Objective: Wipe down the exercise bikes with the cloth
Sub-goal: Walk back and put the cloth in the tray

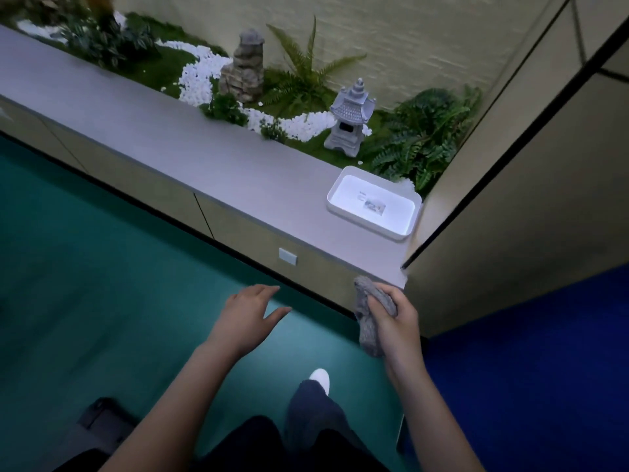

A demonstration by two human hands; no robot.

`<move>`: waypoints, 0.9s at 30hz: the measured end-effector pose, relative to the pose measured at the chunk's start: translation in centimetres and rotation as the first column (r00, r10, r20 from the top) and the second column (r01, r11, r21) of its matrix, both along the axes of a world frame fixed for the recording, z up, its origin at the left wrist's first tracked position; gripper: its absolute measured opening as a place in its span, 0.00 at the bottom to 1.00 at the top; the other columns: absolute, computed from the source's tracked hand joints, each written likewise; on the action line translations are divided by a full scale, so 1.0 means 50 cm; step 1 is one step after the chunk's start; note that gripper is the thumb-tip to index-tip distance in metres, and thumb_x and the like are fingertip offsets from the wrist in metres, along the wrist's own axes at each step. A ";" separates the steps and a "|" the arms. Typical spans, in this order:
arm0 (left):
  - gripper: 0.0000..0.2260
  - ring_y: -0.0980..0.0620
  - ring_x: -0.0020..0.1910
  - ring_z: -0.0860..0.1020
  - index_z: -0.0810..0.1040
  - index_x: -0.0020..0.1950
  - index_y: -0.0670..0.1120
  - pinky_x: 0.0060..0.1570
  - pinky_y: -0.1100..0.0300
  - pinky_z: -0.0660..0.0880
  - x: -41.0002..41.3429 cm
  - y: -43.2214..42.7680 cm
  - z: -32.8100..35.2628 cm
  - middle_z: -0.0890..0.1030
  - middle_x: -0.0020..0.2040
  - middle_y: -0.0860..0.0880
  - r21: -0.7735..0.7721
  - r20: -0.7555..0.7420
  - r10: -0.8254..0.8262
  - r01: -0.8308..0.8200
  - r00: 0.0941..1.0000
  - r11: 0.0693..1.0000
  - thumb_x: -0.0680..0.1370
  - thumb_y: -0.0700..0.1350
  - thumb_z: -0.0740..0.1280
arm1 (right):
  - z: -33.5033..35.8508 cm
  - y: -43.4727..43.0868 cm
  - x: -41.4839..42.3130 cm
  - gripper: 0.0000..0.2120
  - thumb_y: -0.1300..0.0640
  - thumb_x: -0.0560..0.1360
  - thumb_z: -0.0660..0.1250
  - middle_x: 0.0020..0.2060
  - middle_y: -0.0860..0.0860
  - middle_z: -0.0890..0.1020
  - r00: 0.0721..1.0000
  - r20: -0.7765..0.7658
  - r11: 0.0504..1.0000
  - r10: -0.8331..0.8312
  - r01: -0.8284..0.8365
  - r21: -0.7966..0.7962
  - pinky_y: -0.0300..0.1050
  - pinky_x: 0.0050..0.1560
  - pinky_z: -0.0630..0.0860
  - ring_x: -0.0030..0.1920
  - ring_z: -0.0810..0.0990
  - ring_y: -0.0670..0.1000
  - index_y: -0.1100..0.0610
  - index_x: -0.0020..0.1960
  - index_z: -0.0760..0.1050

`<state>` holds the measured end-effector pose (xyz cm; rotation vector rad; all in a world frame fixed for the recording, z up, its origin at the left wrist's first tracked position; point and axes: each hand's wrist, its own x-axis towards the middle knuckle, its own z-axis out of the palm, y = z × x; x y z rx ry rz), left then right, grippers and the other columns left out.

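Item 1: cloth [369, 335], grey, bunched. It is held in the right hand [398, 321], in front of the ledge's near corner. The fingers [386, 301] curl round its middle. 1 end sticks up above the knuckles, close to the ledge [204, 158] edge; the other end hangs below the fist, beside the wrist.

Item 2: left hand [250, 315], palm down over the teal floor [102, 267], holding nothing. The 4 fingers are straight and close together, the thumb spread apart. It is well apart from the cloth.

Item 3: white tray [340, 199], on the ledge at its far right end.

Item 4: stone lantern [350, 120], upright among ferns and white pebbles behind the ledge.

Item 5: 1 white shoe [321, 378], on the floor below the hands.
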<state>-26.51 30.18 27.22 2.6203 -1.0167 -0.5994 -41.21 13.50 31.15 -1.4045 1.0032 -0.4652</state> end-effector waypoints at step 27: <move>0.23 0.53 0.69 0.67 0.67 0.72 0.50 0.67 0.57 0.63 0.445 -0.550 0.043 0.71 0.70 0.52 -0.164 -0.048 -0.171 0.161 0.984 0.973 0.80 0.58 0.58 | -0.011 -0.454 0.435 0.09 0.61 0.78 0.64 0.52 0.53 0.82 0.981 0.097 0.985 -0.169 0.170 -0.008 0.61 0.62 0.73 0.55 0.80 0.56 0.52 0.54 0.78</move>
